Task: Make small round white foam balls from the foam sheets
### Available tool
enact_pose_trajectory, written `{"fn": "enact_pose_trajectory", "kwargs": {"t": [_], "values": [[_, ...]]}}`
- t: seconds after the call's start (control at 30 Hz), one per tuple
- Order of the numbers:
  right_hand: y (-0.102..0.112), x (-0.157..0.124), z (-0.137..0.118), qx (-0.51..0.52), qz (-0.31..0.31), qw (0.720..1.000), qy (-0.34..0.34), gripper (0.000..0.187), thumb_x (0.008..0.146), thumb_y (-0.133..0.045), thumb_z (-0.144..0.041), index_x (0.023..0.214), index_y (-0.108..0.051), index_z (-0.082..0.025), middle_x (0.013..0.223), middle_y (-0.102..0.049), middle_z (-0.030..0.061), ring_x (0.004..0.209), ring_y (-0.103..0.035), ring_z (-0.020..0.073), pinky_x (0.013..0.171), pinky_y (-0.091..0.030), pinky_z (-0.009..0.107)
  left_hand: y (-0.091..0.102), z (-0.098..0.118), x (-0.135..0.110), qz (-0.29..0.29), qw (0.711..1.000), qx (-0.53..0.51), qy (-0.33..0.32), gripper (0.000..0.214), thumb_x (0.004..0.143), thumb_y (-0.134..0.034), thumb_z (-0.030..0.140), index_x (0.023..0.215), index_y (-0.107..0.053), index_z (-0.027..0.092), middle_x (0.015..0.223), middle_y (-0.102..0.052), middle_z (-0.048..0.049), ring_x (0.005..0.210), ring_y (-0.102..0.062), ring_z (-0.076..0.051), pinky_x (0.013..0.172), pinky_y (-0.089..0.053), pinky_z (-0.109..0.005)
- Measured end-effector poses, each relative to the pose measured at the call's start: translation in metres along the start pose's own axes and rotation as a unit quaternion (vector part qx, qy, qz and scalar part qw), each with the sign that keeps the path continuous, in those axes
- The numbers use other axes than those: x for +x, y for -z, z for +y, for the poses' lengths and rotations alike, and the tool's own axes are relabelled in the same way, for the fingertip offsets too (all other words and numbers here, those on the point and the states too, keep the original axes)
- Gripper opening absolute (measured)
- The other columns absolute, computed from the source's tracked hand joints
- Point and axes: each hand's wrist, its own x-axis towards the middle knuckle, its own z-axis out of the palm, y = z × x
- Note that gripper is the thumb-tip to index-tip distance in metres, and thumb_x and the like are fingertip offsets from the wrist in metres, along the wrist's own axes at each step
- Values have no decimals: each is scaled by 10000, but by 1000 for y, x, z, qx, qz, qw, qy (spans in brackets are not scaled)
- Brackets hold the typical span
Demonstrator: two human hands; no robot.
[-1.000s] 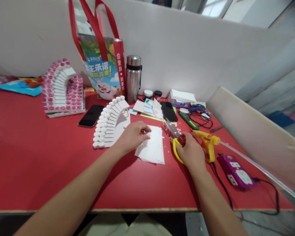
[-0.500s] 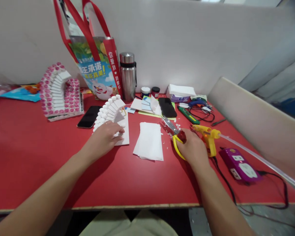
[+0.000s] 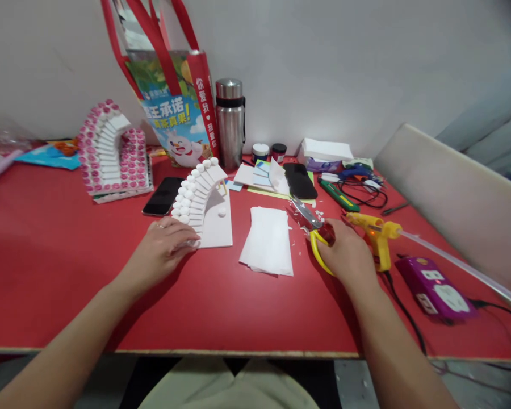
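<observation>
I see left hand point(image 3: 162, 253) fingers flat on stair model point(image 3: 206, 207), 1 rail beaded, seemingly unfinished; right hand point(image 3: 347, 255) fingers gripping scissors point(image 3: 313, 222); sheet stack point(image 3: 268, 241) whole.

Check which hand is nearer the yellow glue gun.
Right. The right hand, gripping the scissors, sits just left of the glue gun; the left hand is far off to the left, fingertips on the white staircase model.
</observation>
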Motion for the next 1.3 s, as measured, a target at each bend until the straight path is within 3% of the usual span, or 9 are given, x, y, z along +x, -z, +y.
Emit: {"fn": "enact_pose_trajectory", "kwargs": {"t": [0.47, 0.73, 0.87, 1.0, 1.23, 1.3], "values": [[-5, 1, 4, -5, 25, 999, 19, 469, 872, -652, -416, 1269, -642, -167, 1056, -743, 123, 954, -690, 319, 718, -483, 358, 1, -5, -9, 11, 999, 35, -10, 256, 971, -618, 367, 1155, -725, 226, 1172, -726, -88, 1132, -599, -286, 1016, -440, -456], [-8, 1, 7, 20, 51, 998, 23, 490, 843, -676, -386, 1279, -653, -164, 1081, -755, 131, 977, -699, 328, 796, -519, 387, 10, -6, -14, 59, 998, 22, 16, 340, 917, -687, 425, 1205, -711, 245, 1204, -709, -99, 1168, -603, -317, 1019, -483, -498], [-7, 0, 9, 35, 87, 995, 25, 484, 849, -659, -343, 1297, -658, -161, 1149, -752, 146, 1067, -694, 339, 891, -530, 416, 21, 12, -7, 174, 985, 0, 24, 205, 905, -722, 321, 1103, -725, 266, 1079, -739, -47, 1039, -664, -266, 948, -526, -459], [-4, 0, 9, 30, 84, 996, 23, 443, 866, -649, -350, 1269, -679, -167, 1156, -751, 148, 1090, -690, 343, 920, -532, 427, 29, 34, 12, 311, 948, -52, 53, 121, 924, -681, 235, 1023, -747, 260, 992, -750, 10, 987, -690, -226, 935, -547, -428], [-5, 0, 9, 13, 76, 997, 20, 471, 856, -665, -388, 1277, -674, -177, 1087, -754, 143, 1012, -700, 330, 871, -536, 406, 13, 62, 43, 302, 948, -99, 36, 88, 940, -665, 243, 987, -739, 233, 987, -754, -27, 944, -684, -191, 864, -551, -355], [-4, -1, 9, 9, 75, 997, 22, 459, 857, -661, -358, 1279, -675, -179, 1079, -755, 141, 998, -704, 326, 864, -534, 398, 1, 73, 55, 260, 958, -120, 33, 107, 951, -634, 248, 986, -731, 219, 986, -743, -40, 947, -683, -196, 851, -555, -345]]}}
